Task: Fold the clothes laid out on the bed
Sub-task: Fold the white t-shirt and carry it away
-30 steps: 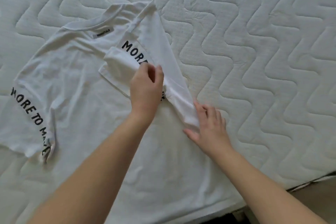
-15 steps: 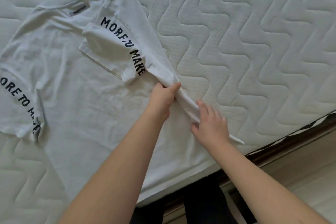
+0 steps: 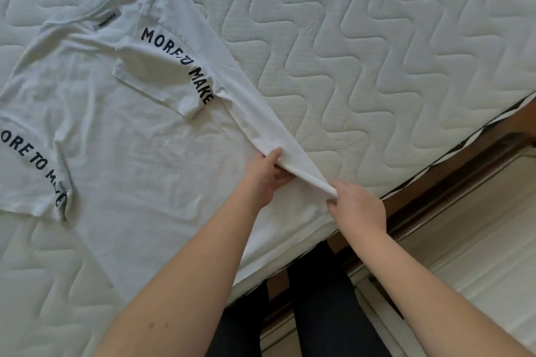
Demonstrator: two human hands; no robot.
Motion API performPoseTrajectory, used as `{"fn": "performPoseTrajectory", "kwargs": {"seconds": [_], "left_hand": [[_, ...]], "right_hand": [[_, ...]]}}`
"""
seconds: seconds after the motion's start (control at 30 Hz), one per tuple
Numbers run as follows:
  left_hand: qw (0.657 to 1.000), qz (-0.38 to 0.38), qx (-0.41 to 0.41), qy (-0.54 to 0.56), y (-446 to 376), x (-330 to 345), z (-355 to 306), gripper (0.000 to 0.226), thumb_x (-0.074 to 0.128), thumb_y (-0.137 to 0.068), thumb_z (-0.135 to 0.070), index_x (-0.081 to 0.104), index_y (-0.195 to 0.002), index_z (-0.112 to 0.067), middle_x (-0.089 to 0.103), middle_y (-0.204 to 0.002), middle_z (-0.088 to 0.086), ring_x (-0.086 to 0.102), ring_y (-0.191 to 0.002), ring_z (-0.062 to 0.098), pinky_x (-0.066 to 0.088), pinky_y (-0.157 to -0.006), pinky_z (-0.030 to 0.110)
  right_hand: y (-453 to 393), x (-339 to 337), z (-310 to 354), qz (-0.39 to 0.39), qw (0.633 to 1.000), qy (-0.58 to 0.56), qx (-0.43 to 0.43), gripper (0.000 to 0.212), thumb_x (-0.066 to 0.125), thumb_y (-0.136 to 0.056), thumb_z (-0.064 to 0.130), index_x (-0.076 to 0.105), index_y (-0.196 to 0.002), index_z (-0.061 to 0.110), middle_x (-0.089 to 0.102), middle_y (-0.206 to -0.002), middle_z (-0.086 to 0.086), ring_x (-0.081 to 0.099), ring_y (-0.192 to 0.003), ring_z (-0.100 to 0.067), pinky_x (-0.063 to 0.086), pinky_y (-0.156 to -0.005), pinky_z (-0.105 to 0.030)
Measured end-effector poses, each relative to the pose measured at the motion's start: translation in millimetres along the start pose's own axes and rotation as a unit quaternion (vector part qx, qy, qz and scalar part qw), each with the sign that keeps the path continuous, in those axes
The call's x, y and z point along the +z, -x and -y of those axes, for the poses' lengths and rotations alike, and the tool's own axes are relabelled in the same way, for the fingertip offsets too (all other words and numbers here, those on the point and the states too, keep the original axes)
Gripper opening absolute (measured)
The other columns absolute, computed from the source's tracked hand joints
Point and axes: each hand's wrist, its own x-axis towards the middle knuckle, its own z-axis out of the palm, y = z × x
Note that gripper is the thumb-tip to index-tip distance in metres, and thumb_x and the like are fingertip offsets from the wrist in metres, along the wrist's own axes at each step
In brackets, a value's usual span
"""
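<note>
On the quilted bed (image 3: 377,38) lies our white T-shirt (image 3: 139,159), its right side and sleeve (image 3: 162,75) already turned inward. It is thin, limp cloth (it will sag and crease), best taken along the folded edge. Our left hand (image 3: 261,180) and right hand (image 3: 358,207) each pinch that edge.
</note>
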Motion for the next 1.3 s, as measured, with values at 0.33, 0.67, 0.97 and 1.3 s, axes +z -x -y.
{"fn": "performPoseTrajectory", "kwargs": {"seconds": [0.33,0.67,0.97,1.3], "left_hand": [[0.996,0.014,0.030,-0.083,25.4,-9.6,30.9,0.040,0.046,-0.094,-0.004,0.050,-0.131,-0.017,0.065,-0.118,0.006,0.066,-0.098,0.024,0.060,-0.068,0.033],[0.985,0.023,0.031,-0.166,35.5,-55.0,73.0,0.030,0.062,-0.094,-0.005,0.060,-0.123,-0.010,0.070,-0.111,0.005,0.069,-0.093,0.016,0.058,-0.067,0.024],[0.977,0.036,0.026,-0.206,42.4,-53.8,94.6,0.029,0.064,-0.092,-0.004,0.060,-0.120,-0.008,0.071,-0.110,0.007,0.069,-0.100,0.020,0.059,-0.075,0.026],[0.976,0.080,0.033,-0.199,56.9,-50.2,80.6,0.025,0.068,-0.091,-0.008,0.063,-0.115,-0.007,0.073,-0.108,0.008,0.072,-0.098,0.019,0.058,-0.078,0.026]], "right_hand": [[66.0,48.9,15.9,-0.225,0.970,-0.035,-0.081,0.054,0.073,-0.066,-0.007,0.063,-0.115,0.012,0.061,-0.102,-0.008,0.058,-0.083,-0.030,0.050,-0.070,-0.039],[86.4,77.2,30.2,0.056,0.689,-0.657,0.300,0.027,0.051,-0.099,0.037,0.060,-0.117,0.019,0.068,-0.111,0.004,0.064,-0.100,-0.011,0.051,-0.087,-0.033],[54.5,82.7,38.6,0.054,0.577,-0.740,0.342,0.033,0.080,-0.078,0.040,0.070,-0.098,0.016,0.074,-0.101,-0.002,0.069,-0.096,-0.021,0.056,-0.085,-0.034],[34.2,72.3,34.3,0.013,0.635,-0.639,0.433,0.024,0.064,-0.085,0.032,0.060,-0.072,0.012,0.066,-0.078,-0.008,0.068,-0.074,-0.027,0.060,-0.068,-0.040]]}}
